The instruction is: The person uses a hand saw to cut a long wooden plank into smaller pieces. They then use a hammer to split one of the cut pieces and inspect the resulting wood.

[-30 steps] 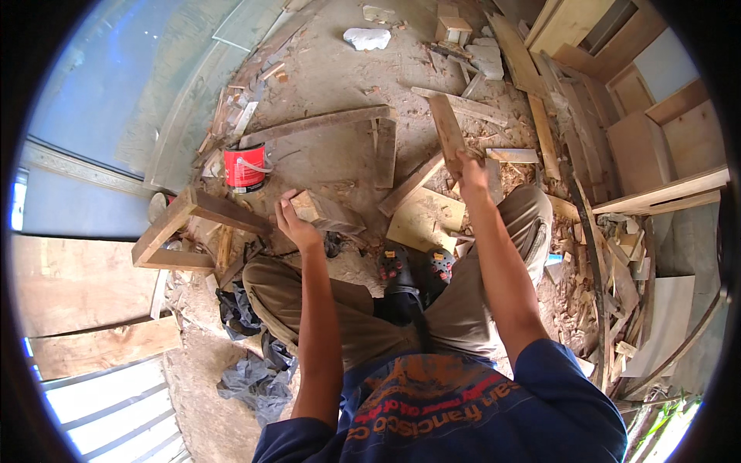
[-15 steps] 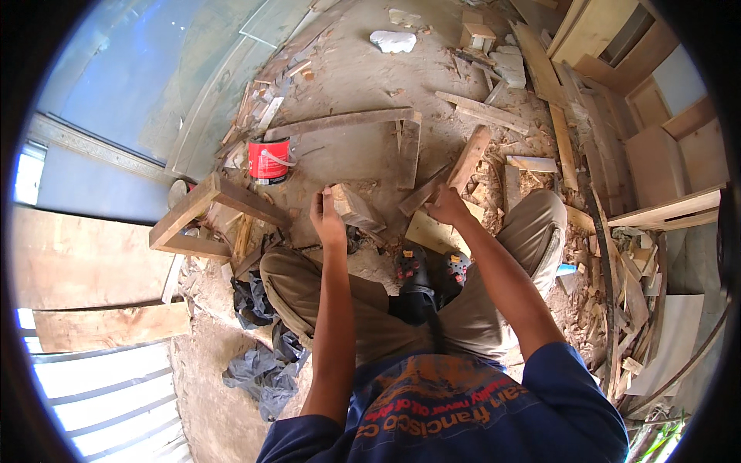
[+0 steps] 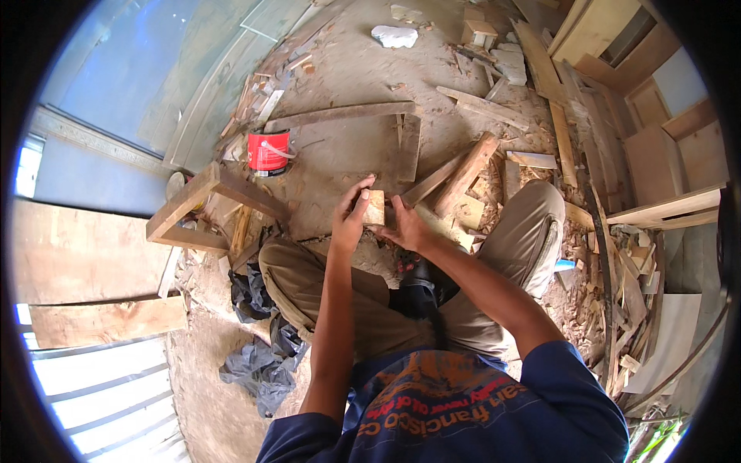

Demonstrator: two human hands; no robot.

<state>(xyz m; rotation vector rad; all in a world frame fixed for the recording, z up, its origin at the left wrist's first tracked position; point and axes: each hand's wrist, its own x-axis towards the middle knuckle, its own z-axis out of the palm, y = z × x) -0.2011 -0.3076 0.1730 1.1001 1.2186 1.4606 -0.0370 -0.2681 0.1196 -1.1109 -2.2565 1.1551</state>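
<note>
In front of my crossed legs I hold a short wooden block (image 3: pixel 374 207) with its pale end facing up. My left hand (image 3: pixel 352 214) grips its left side, thumb and fingers closed round it. On the other side my right hand (image 3: pixel 407 224) has its fingers against the block's right side and lower edge, partly hidden by the hand itself. Just beyond the right hand lie a thick wooden offcut (image 3: pixel 468 174) and a narrower dark wood strip (image 3: pixel 434 181), neither of them held.
A red bucket (image 3: pixel 268 153) stands at far left, beside an angled wooden frame (image 3: pixel 185 204). An L-shaped wooden piece (image 3: pixel 340 116) lies ahead. Black plastic sheeting (image 3: pixel 262 374) lies left of my legs. Wood scraps (image 3: pixel 629 262) and shelving (image 3: pixel 656 170) line the right.
My right hand has left the wood pieces on the right and come left to the block. My left hand has moved slightly right and turned the block end-up. The thick offcut has shifted a little.
</note>
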